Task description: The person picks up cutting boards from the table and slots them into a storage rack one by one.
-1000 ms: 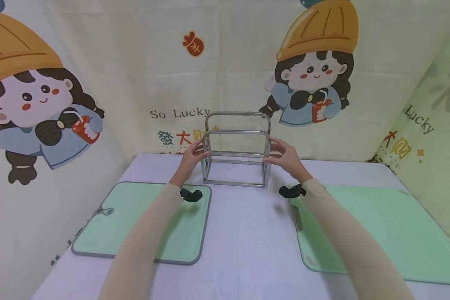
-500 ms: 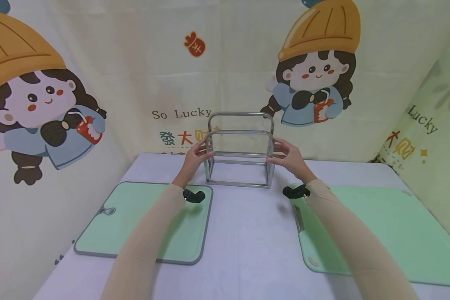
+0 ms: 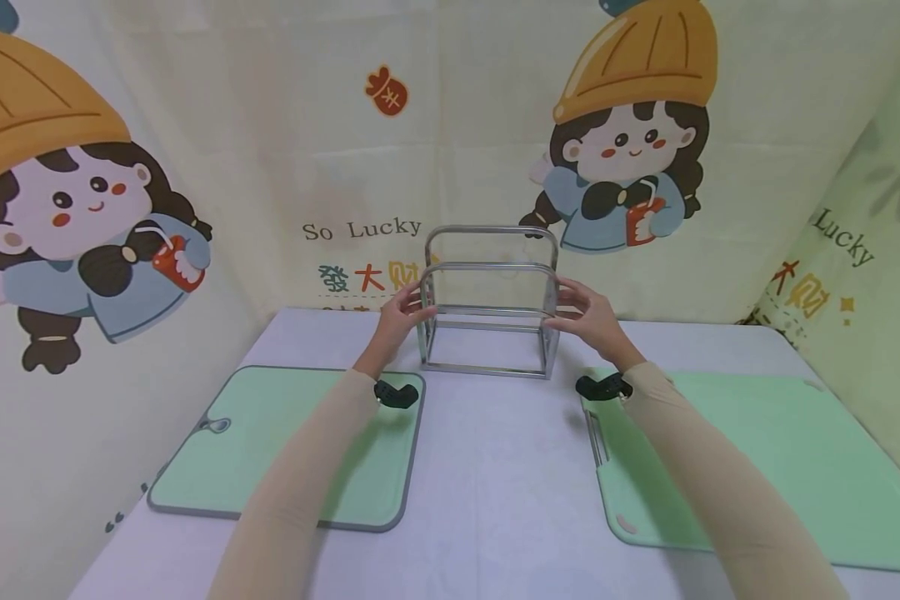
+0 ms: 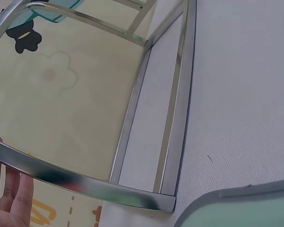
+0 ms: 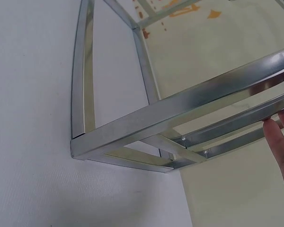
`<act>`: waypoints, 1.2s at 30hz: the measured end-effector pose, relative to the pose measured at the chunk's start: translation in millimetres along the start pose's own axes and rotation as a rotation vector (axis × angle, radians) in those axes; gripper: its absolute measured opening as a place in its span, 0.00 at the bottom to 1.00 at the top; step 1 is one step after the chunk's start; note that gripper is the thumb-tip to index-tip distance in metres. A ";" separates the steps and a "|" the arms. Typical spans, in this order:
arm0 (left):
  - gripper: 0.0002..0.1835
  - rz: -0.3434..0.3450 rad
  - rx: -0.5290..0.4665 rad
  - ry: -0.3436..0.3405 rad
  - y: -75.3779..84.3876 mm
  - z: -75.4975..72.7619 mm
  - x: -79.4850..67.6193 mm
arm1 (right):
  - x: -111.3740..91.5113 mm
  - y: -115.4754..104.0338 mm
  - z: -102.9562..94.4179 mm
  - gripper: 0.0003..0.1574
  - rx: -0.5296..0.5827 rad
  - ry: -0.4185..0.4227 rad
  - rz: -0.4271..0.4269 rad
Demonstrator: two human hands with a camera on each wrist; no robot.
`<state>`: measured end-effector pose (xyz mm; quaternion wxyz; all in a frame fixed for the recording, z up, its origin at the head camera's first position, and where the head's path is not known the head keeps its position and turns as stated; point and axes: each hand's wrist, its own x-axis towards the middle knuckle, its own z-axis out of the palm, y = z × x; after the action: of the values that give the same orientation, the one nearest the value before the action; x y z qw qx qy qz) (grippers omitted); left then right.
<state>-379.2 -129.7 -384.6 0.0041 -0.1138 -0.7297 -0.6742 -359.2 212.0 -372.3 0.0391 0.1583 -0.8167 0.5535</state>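
A shiny metal rack (image 3: 491, 267) with two upright loops stands near the back of the table. My left hand (image 3: 396, 321) grips its left side, thumb toward the front. On the opposite side, my right hand (image 3: 588, 318) holds the rack with thumb and fingers. In the left wrist view, fingertips (image 4: 22, 196) show behind a flat metal bar (image 4: 85, 183). The right wrist view has fingers (image 5: 277, 142) touching a bar at the right edge, and a lower corner of the frame (image 5: 83, 145) close to the white surface.
A light green board with a grey rim (image 3: 375, 492) lies flat at left, partly beneath the left forearm. A larger green board (image 3: 780, 458) lies at right under the right forearm. Behind the table (image 3: 487, 467) hangs a printed cloth (image 3: 480, 125).
Both hands have shifted the rack a little to the right, keeping hold of its sides. The two green boards stay in place.
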 end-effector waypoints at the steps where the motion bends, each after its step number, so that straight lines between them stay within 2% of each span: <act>1: 0.35 0.000 -0.002 -0.004 0.0 0.6 0.2 | -0.2 0.6 -0.9 0.50 -0.002 0.000 0.007; 8: 0.36 -0.004 0.019 0.006 -1.4 5.9 0.6 | 0.3 7.4 -7.2 0.50 -0.016 -0.001 -0.006; 29: 0.38 -0.051 0.074 0.057 2.7 16.9 -8.2 | -4.2 6.0 -13.6 0.49 -0.028 -0.007 -0.001; 36: 0.37 -0.043 0.087 0.074 2.1 21.0 -11.5 | -5.6 6.2 -16.7 0.49 -0.031 -0.021 0.005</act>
<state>-364.5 -110.7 -386.3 0.0217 -0.0728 -0.7600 -0.6455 -357.6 230.6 -372.8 0.0318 0.1614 -0.8260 0.5392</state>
